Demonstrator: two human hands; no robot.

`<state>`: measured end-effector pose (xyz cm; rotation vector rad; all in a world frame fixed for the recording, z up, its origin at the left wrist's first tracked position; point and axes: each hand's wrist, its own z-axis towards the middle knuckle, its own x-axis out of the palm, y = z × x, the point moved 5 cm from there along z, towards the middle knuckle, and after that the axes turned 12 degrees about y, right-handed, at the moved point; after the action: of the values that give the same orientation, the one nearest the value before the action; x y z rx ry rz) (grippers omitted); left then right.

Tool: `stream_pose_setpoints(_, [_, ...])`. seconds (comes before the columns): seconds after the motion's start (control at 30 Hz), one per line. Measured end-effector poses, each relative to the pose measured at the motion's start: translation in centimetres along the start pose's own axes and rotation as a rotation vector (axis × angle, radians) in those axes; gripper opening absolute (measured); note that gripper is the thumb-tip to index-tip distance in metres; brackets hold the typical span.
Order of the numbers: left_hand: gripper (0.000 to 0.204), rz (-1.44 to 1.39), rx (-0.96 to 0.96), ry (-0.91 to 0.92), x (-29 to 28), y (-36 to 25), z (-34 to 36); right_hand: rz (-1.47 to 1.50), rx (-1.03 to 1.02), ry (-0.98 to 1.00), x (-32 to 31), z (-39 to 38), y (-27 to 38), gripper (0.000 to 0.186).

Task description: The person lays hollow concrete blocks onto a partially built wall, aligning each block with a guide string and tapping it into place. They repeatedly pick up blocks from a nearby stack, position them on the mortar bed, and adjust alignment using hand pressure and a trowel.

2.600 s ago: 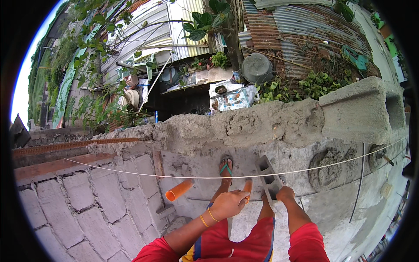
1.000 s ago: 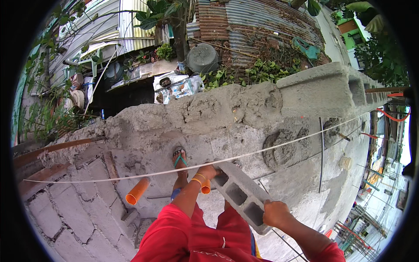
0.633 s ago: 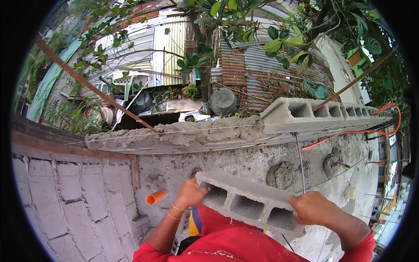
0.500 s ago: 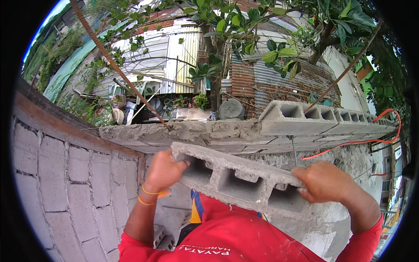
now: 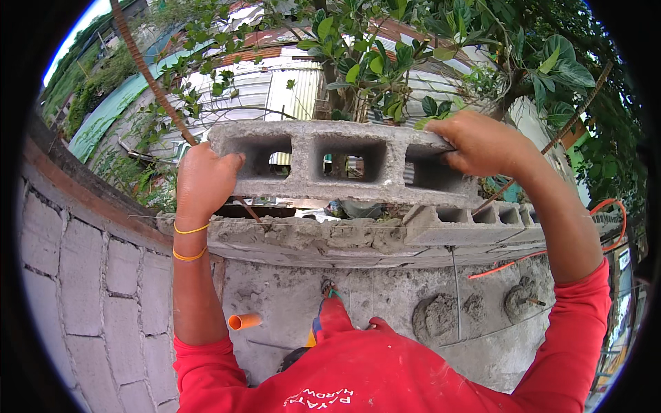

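Note:
My left hand (image 5: 205, 172) and my right hand (image 5: 474, 140) grip opposite ends of a grey hollow concrete block (image 5: 396, 172), held up level above the unfinished wall. My thumbs hook into its end openings, and the foliage and sheds show through the cells. Beneath it, rough mortar (image 5: 310, 235) covers the left part of the wall top, with a thin string (image 5: 144, 216) stretched along it. Hollow blocks (image 5: 441, 233) are laid along the right part. A rusty rebar (image 5: 165, 103) rises on the left, another (image 5: 580, 110) on the right.
A block wall (image 5: 89, 289) runs along my left. On the concrete floor (image 5: 275, 296) are an orange pipe (image 5: 244, 321) and lumps of mortar (image 5: 434, 314). An orange hose (image 5: 623, 224) loops at the right. Corrugated sheeting (image 5: 289, 93) and leafy branches (image 5: 379, 62) lie beyond the wall.
Both my hands have lifted the block from low by my legs, first to chest height, and now up above the wall, turning it more level.

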<state>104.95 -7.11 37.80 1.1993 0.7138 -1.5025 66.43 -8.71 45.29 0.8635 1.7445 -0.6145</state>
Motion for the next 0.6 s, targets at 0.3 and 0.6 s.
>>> stream_pose_setpoints(0.3, [0.043,-0.599,-0.487,0.417,15.3,1.6,1.7,0.216,-0.048,0.302,11.3,11.2,-5.1,0.028])
stream_pose_setpoints(0.6, [0.041,-0.594,-0.645,0.57,23.3,-0.5,0.5,0.28,-0.19,0.351,21.2,16.2,-8.0,0.028])
